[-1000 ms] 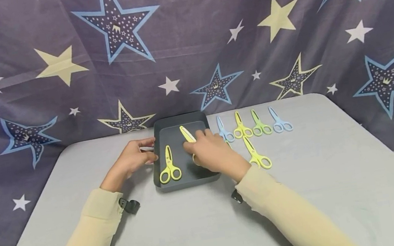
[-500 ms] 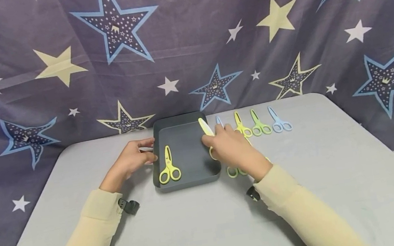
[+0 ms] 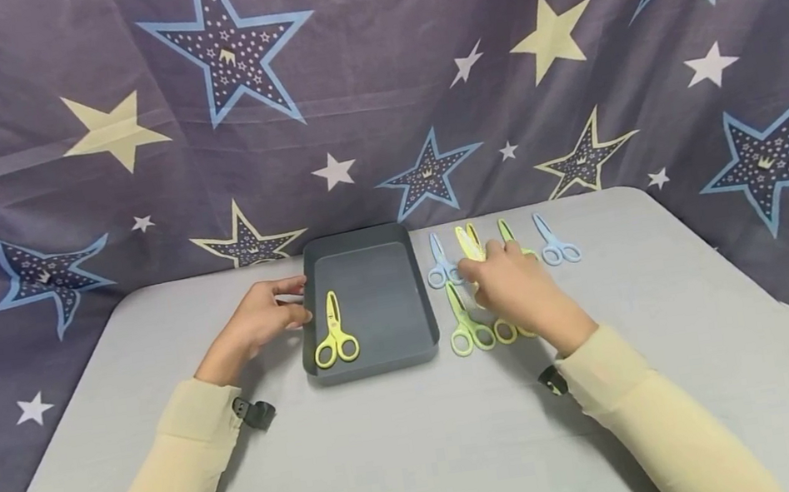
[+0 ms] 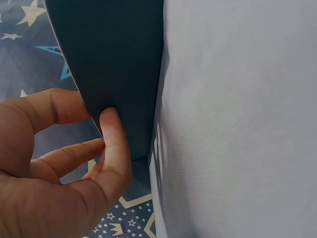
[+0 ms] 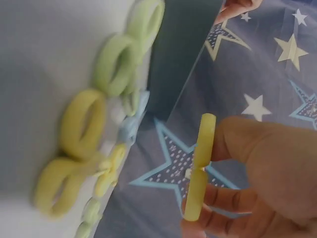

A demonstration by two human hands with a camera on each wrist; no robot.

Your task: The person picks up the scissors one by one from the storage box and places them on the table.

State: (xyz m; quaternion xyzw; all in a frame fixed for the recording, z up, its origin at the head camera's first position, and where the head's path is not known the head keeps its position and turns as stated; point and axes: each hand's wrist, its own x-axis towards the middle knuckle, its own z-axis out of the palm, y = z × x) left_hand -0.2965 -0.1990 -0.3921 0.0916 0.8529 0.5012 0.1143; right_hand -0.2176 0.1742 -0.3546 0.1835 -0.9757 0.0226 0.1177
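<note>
A dark grey tray [image 3: 395, 355] stands on the table with one pair of yellow scissors [image 3: 336, 340] lying in its left part. My left hand [image 3: 264, 319] holds the tray's left wall; in the left wrist view the thumb [image 4: 115, 136] presses its outer side. To the right of the tray, my right hand [image 3: 521, 283] pinches another pair of yellow scissors [image 5: 197, 171] above the table, blades pointing away. Beneath and around that hand lie green scissors [image 3: 465, 327], blue scissors [image 3: 439, 261] and a second yellow pair [image 3: 503, 331], partly hidden.
More scissors lie in a back row: a yellow pair [image 5: 111, 168] behind the held one, a green pair [image 3: 506, 230] partly covered by the hand, and a blue pair [image 3: 555, 242] at the right end. A star-patterned curtain [image 3: 344, 102] hangs behind the table [image 3: 365, 469].
My right hand has moved right, carrying the yellow scissors out from over the tray to above the other scissors. The left hand has stayed at the tray's left wall.
</note>
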